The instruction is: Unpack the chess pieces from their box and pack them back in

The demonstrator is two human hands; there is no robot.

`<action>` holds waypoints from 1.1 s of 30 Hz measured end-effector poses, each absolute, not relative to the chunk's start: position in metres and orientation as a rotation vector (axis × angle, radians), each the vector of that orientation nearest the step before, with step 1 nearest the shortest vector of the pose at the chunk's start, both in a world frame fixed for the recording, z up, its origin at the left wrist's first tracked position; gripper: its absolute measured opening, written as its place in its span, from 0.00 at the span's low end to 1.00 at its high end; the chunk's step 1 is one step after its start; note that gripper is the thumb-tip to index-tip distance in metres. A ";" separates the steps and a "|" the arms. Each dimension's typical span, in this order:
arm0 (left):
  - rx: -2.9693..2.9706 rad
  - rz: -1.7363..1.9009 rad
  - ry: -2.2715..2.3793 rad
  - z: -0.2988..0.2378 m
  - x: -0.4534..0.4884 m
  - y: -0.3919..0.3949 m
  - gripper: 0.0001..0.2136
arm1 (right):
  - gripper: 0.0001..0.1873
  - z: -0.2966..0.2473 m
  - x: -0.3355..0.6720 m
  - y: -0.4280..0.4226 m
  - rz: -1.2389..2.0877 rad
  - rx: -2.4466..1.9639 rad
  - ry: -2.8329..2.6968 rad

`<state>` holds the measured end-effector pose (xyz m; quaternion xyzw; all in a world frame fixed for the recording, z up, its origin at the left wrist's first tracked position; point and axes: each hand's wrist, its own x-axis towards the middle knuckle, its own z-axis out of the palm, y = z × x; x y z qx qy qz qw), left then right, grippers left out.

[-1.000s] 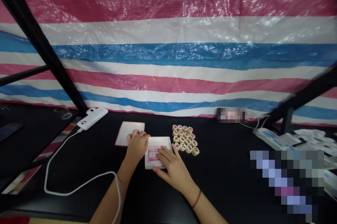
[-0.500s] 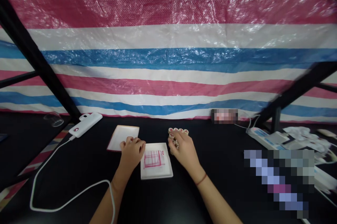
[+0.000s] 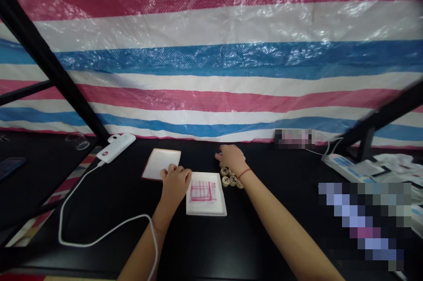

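Note:
My right hand (image 3: 232,157) is bent over the far end of a cluster of round wooden xiangqi pieces (image 3: 225,180), its fingers curled round pieces they mostly hide. Several pieces with dark characters show below the palm and wrist. Between a shallow white box (image 3: 206,210) and a white-lined lid (image 3: 161,163) rests my left hand (image 3: 176,180), fingers loosely bent and apart, nothing visible in them. Its thumb side touches the box's upper left edge. Pink grid-like lines mark the box's inside.
A white power bank (image 3: 117,148) lies at the back left, its white cable (image 3: 99,243) looping across my left forearm. A clear cup (image 3: 80,141) lies behind the left post. Power strips (image 3: 343,167) and cables are on the right. A striped sheet (image 3: 211,69) hangs behind the black table.
My right hand has moved farther back over the pieces, uncovering dark-lettered ones nearer me and covering the red-lettered row. The left hand stays by the box. The view has shifted slightly.

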<state>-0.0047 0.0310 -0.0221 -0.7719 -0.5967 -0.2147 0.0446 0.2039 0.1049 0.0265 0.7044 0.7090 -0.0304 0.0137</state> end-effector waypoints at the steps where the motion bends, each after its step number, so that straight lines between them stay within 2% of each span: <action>1: -2.366 -0.651 -1.824 -0.022 -0.004 0.030 0.10 | 0.13 0.028 0.202 0.105 -0.094 2.178 2.203; 10: -2.397 -0.625 -1.858 -0.021 -0.002 0.027 0.11 | 0.10 0.035 0.199 0.097 -0.083 2.144 2.274; 13: -2.387 -0.645 -1.882 -0.021 -0.001 0.025 0.12 | 0.14 0.029 0.191 0.072 -0.307 2.144 2.652; 16: -2.375 -0.700 -1.916 -0.021 -0.003 0.024 0.12 | 0.15 0.015 0.173 0.040 -0.611 1.903 2.995; 22: -2.603 -0.670 -1.927 -0.012 -0.015 0.025 0.17 | 0.15 -0.008 0.152 0.015 -0.668 1.710 3.070; 27: -2.704 -0.660 -1.843 -0.007 -0.011 0.022 0.17 | 0.15 -0.016 0.169 0.019 -0.952 1.824 3.263; 33: -2.796 -0.525 -1.823 -0.013 -0.005 0.023 0.16 | 0.14 -0.020 0.177 0.019 -0.930 1.937 3.347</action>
